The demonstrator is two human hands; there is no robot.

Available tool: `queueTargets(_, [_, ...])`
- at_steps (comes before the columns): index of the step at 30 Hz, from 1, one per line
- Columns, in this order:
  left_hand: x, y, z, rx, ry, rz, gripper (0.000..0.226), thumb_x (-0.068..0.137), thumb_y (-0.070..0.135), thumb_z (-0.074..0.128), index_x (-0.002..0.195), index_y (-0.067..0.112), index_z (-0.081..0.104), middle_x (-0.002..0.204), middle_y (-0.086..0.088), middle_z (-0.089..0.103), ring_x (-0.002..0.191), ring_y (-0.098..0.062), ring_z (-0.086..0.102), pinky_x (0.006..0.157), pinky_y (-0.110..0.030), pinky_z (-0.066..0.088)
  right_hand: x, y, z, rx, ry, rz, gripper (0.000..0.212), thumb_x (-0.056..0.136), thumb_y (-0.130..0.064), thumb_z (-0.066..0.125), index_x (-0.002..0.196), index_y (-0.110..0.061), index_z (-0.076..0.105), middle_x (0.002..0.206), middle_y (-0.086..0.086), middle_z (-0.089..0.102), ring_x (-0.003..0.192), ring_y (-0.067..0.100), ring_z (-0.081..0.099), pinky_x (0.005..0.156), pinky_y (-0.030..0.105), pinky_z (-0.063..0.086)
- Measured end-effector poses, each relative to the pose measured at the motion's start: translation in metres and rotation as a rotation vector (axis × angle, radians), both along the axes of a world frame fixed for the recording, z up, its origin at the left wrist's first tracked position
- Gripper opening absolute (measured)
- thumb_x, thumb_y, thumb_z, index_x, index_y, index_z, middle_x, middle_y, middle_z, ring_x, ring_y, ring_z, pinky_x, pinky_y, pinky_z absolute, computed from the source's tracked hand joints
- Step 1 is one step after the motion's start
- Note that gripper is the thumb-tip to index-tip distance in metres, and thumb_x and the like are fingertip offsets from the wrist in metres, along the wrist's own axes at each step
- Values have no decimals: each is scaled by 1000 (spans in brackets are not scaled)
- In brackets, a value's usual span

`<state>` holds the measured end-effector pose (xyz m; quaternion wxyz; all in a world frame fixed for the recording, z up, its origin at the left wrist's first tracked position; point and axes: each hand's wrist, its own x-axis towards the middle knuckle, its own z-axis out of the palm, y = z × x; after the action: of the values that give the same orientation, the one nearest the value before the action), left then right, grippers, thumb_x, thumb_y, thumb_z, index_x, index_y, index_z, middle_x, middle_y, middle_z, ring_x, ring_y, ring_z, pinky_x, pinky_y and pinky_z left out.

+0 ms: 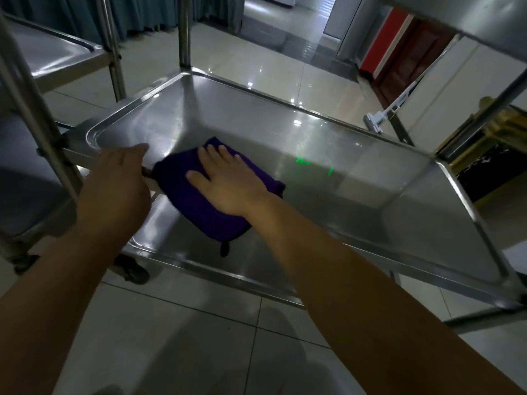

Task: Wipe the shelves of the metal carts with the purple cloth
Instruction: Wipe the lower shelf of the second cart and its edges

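Observation:
A folded purple cloth (196, 201) lies on the left part of the cart's low steel shelf (356, 195). My right hand (228, 181) presses flat on the cloth, its fingers straight and pointing away from me. My left hand (117, 181) curls over the shelf's left rim just beside the cloth; its fingertips are hidden under the edge. A small dark tab of the cloth sticks out toward the front rim.
The cart's upright posts (184, 32) stand at the corners, and an upper shelf (484, 12) hangs over the right. A second steel cart (57, 58) stands close on the left. A castor (134, 270) sits on the glossy tiled floor (185, 337).

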<state>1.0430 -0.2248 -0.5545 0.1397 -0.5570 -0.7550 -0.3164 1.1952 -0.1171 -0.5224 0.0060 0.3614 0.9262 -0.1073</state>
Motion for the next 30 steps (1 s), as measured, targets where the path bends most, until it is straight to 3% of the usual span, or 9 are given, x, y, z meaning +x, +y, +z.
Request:
queueTargets(6, [9,11,-1,-4,74,-85,36,72,1,44,101,-5,64,99,-27,60,92,-46,54,82,-52,44,146,42,-7,113,-50,-338,69,101,-51,27,153,-8,14,161,11,11,149,23,8,120,36,5])
queueTargets(10, [2,4,0,47,57,-65,28,75,5,50,98,-3,64,95,-27,59,89,-45,53,78,-48,43,246,49,2,105,-69,-659,76,97,-56,30,154,-8,14,161,13,13,148,26,12,120,41,11])
queueTargets(13, [-6,1,-1,65,36,-89,25,77,9,53,97,-1,65,96,-24,59,89,-42,52,78,-47,42,262,47,5,65,-98,-797,78,97,-56,31,154,-8,9,161,14,8,148,29,7,120,43,9])
queueTargets(16, [-10,0,-4,58,-8,-117,23,78,18,52,88,3,66,90,-19,59,85,-37,51,73,-43,42,228,51,3,120,-53,-888,84,93,-64,33,152,-7,17,157,18,17,144,34,16,116,48,15])
queueTargets(20, [-12,-3,-6,102,-71,-135,25,77,25,59,88,4,68,89,-17,61,84,-35,53,74,-41,42,147,65,-4,160,-123,-695,101,82,-80,5,152,-8,16,156,22,17,143,39,14,116,51,16])
queueTargets(23, [-13,-3,-9,113,-95,-137,19,80,22,72,89,6,66,90,-13,61,85,-29,53,75,-36,37,59,67,-5,144,-82,-572,89,92,-70,20,153,-5,11,159,19,10,146,36,6,117,47,10])
queueTargets(26, [-14,-4,-13,159,-179,-119,23,75,13,77,92,6,65,93,-13,60,87,-24,51,76,-25,32,-35,56,-5,136,-47,-393,85,94,-67,24,154,-9,8,161,16,5,148,33,0,118,46,7])
queueTargets(30, [-24,-10,-16,215,-107,-63,32,69,10,81,96,0,67,95,-20,64,92,-26,48,76,-38,42,-118,35,-2,72,-51,-74,76,98,-60,26,155,-16,5,162,12,0,148,31,-4,119,44,3])
